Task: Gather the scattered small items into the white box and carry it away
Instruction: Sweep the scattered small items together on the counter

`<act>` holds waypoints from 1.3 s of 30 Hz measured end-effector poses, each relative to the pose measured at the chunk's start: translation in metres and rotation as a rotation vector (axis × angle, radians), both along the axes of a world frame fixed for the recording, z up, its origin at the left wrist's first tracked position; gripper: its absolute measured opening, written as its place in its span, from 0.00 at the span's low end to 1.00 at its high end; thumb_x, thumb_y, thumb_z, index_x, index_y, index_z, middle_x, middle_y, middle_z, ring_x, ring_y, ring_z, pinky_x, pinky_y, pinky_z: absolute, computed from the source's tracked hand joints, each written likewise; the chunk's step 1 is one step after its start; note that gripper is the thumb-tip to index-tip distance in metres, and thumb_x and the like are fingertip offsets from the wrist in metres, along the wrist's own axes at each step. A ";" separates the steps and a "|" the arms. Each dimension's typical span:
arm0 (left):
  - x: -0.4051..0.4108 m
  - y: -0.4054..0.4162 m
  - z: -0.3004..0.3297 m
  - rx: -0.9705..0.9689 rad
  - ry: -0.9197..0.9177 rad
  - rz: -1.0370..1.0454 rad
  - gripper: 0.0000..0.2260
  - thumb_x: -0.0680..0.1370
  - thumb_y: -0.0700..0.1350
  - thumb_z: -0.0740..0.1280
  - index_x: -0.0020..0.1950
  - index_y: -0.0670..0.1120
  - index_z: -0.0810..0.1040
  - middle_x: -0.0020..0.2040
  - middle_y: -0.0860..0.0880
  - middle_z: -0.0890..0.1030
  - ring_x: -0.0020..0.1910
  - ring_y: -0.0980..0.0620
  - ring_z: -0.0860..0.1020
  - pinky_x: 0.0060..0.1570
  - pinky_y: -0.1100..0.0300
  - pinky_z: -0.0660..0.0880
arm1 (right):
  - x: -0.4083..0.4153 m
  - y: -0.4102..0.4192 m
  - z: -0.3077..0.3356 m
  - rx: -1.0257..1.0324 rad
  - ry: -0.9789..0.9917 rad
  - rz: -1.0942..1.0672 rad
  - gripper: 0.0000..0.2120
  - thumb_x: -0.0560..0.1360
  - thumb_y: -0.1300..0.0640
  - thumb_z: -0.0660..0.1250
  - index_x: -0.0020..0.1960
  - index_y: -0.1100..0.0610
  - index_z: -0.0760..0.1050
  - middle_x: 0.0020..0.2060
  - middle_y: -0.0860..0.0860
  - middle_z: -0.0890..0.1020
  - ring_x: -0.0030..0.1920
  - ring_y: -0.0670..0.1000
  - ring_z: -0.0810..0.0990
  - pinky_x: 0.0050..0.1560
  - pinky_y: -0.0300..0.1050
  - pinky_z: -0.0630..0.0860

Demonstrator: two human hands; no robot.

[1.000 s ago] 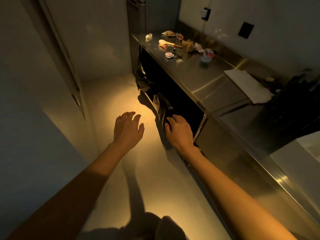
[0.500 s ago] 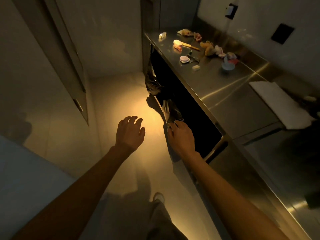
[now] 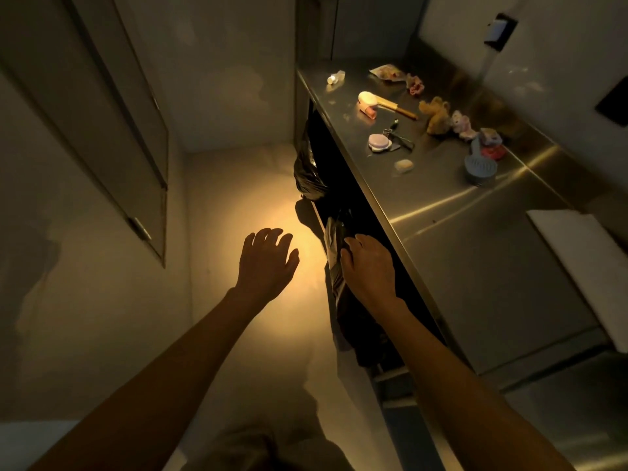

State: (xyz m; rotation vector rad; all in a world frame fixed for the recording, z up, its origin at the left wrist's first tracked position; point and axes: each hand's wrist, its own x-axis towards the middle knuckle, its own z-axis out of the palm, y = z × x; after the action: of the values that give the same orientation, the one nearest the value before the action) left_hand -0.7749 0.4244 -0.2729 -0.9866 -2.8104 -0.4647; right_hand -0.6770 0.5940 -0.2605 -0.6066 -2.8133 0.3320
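Observation:
Several small items lie scattered at the far end of the steel counter [image 3: 452,253]: a small bottle [image 3: 335,77], a pale brush with a wooden handle [image 3: 370,100], a lilac compact [image 3: 380,143], a plush toy [image 3: 436,115] and a blue hairbrush [image 3: 480,164]. A flat white box [image 3: 584,266] lies on the counter at the right edge of view. My left hand [image 3: 266,261] hovers over the floor, fingers spread and holding nothing. My right hand [image 3: 368,263] reaches out below the counter's front edge, fingers loosely bent, in front of a black plastic bag [image 3: 334,266].
Black bags [image 3: 307,178] hang in the dark open space under the counter. A wall with a panel door [image 3: 136,158] closes the left side. A narrow floor strip runs ahead to the back wall. Dark wall plates [image 3: 499,30] sit above the counter.
I have moved forward along the counter, so the small items and white box appear closer. Both hands stay stretched out in front, the right one now level with the black bag.

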 end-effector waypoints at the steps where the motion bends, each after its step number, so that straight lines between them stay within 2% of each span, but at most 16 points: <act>1: -0.007 0.005 -0.001 -0.008 -0.007 -0.002 0.18 0.76 0.51 0.59 0.58 0.41 0.78 0.58 0.39 0.79 0.57 0.38 0.77 0.59 0.40 0.71 | -0.006 0.006 -0.002 -0.011 -0.005 -0.002 0.16 0.80 0.54 0.60 0.63 0.61 0.74 0.59 0.59 0.78 0.59 0.57 0.76 0.60 0.51 0.71; 5: -0.038 0.026 -0.011 -0.017 -0.014 -0.034 0.18 0.76 0.51 0.59 0.58 0.42 0.78 0.58 0.40 0.79 0.58 0.38 0.76 0.59 0.41 0.70 | -0.031 0.024 -0.010 -0.025 -0.018 -0.028 0.16 0.80 0.54 0.59 0.63 0.61 0.74 0.60 0.59 0.77 0.61 0.57 0.74 0.62 0.51 0.69; 10: -0.087 0.056 -0.017 0.009 -0.044 -0.086 0.19 0.77 0.51 0.58 0.58 0.42 0.79 0.58 0.41 0.80 0.58 0.39 0.76 0.59 0.42 0.70 | -0.071 0.044 -0.014 0.006 -0.049 -0.047 0.15 0.79 0.56 0.60 0.62 0.61 0.75 0.59 0.59 0.78 0.59 0.57 0.75 0.58 0.50 0.70; 14: -0.146 0.080 -0.015 0.031 -0.025 -0.132 0.17 0.78 0.50 0.60 0.60 0.42 0.78 0.60 0.41 0.79 0.60 0.39 0.75 0.61 0.43 0.68 | -0.124 0.062 -0.014 0.014 0.010 -0.105 0.14 0.79 0.57 0.61 0.60 0.62 0.76 0.57 0.60 0.79 0.57 0.58 0.76 0.57 0.50 0.70; 19: -0.219 0.105 -0.002 0.122 0.032 -0.210 0.12 0.76 0.45 0.66 0.56 0.40 0.79 0.55 0.40 0.81 0.55 0.38 0.78 0.57 0.44 0.71 | -0.191 0.082 -0.007 -0.014 0.059 -0.166 0.23 0.77 0.49 0.49 0.56 0.60 0.77 0.51 0.57 0.80 0.52 0.55 0.78 0.53 0.51 0.73; 24: -0.274 0.134 -0.001 0.110 -0.021 -0.322 0.14 0.77 0.46 0.66 0.60 0.42 0.78 0.59 0.41 0.79 0.59 0.40 0.76 0.61 0.46 0.69 | -0.230 0.102 -0.006 -0.078 0.079 -0.249 0.13 0.79 0.56 0.58 0.59 0.59 0.75 0.54 0.55 0.79 0.56 0.53 0.75 0.60 0.50 0.70; 32: -0.325 0.175 -0.028 0.051 -0.085 -0.432 0.17 0.79 0.51 0.59 0.66 0.46 0.74 0.62 0.46 0.77 0.62 0.45 0.73 0.63 0.49 0.68 | -0.265 0.123 -0.018 -0.120 0.017 -0.318 0.13 0.80 0.55 0.58 0.61 0.58 0.74 0.57 0.54 0.78 0.59 0.52 0.74 0.63 0.49 0.69; 36: -0.342 0.211 -0.025 0.060 -0.080 -0.460 0.17 0.79 0.50 0.60 0.65 0.44 0.75 0.62 0.45 0.77 0.63 0.45 0.72 0.62 0.49 0.68 | -0.286 0.153 -0.019 -0.114 -0.015 -0.347 0.16 0.80 0.54 0.57 0.65 0.58 0.72 0.64 0.55 0.74 0.67 0.54 0.69 0.67 0.51 0.64; 39: -0.361 0.241 -0.021 0.057 -0.051 -0.504 0.16 0.79 0.50 0.60 0.63 0.43 0.76 0.60 0.45 0.77 0.61 0.44 0.73 0.60 0.48 0.69 | -0.303 0.183 -0.022 -0.078 -0.003 -0.407 0.16 0.79 0.54 0.58 0.65 0.58 0.72 0.64 0.56 0.74 0.65 0.55 0.70 0.65 0.51 0.65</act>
State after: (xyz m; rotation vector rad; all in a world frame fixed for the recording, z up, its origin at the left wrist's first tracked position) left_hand -1.1361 0.6650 -0.2934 -1.6948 -2.5498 -0.6227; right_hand -0.9796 0.7771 -0.2827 -1.1684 -2.6020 0.3586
